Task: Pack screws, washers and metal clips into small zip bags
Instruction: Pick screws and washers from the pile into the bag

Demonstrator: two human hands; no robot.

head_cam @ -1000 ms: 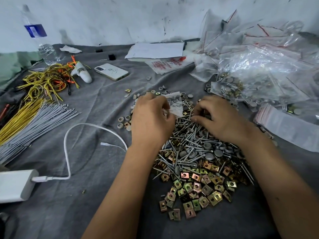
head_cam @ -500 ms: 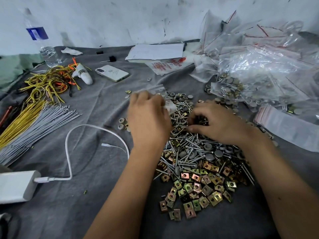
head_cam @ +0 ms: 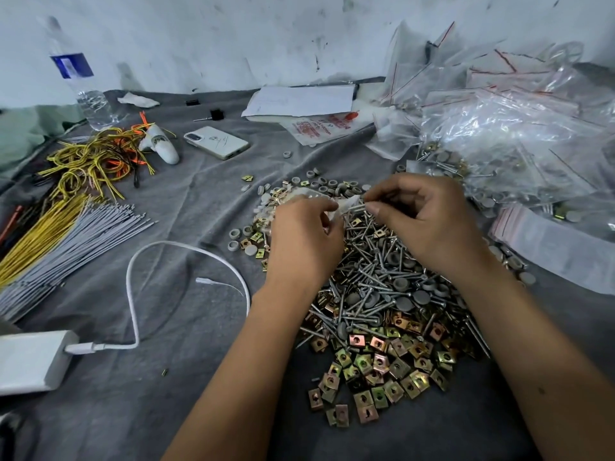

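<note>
Head view: both hands work over a heap of hardware on a desk covered with grey cloth (head_cam: 186,410). The left hand (head_cam: 304,242) has its grip closed on a small clear zip bag (head_cam: 342,204), fingers curled round it, above the far edge of the heap. The right hand (head_cam: 426,221) pinches a screw (head_cam: 357,206) at the bag's mouth, thumb and fingers clenched on it. Below the hands lie long screws (head_cam: 372,281) mixed with grey round washers (head_cam: 421,297); brass-coloured metal clips (head_cam: 376,367) spread along the near side. Loose washers sit at the far left of the heap. Filled and empty zip bags (head_cam: 519,134) are piled at far right. At left lie yellow and grey wires (head_cam: 66,227), a white charger (head_cam: 30,361) with cable, a phone (head_cam: 216,142) and a water bottle (head_cam: 80,78)
</note>
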